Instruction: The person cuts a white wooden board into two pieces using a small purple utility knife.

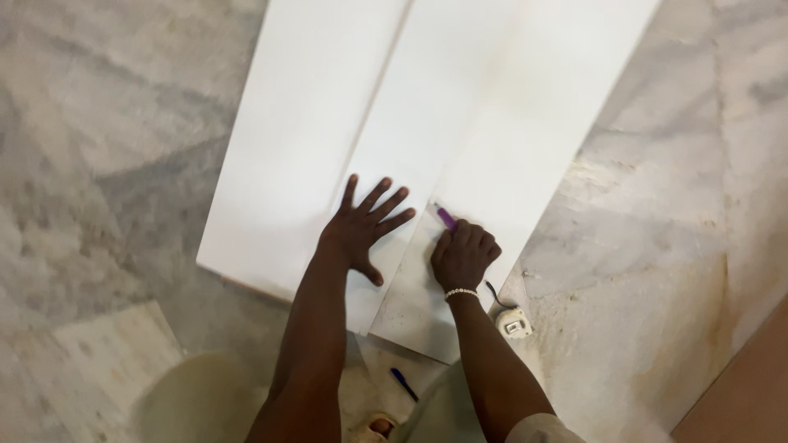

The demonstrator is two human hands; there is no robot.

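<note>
We see the left hand (364, 230) spread flat on the middle white board (394, 164), near its right edge. Just right, the right hand (465, 254) pinches a purple marker (445, 216) against the overlapping board (509, 164). A tape measure (514, 322) and blue pen (403, 383) lie near; open marble floor (657, 205) flanks both sides.

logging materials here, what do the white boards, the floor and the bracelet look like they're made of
White boards: probably laminated sheet or painted wood; smooth, matte, uniformly white, with a brownish edge at the near left end. Floor: looks like polished marble; grey veining, soft sheen, some rusty stains. Bracelet on the right hand's wrist: small white beads, pearl-like; real or plastic cannot be told.
</note>
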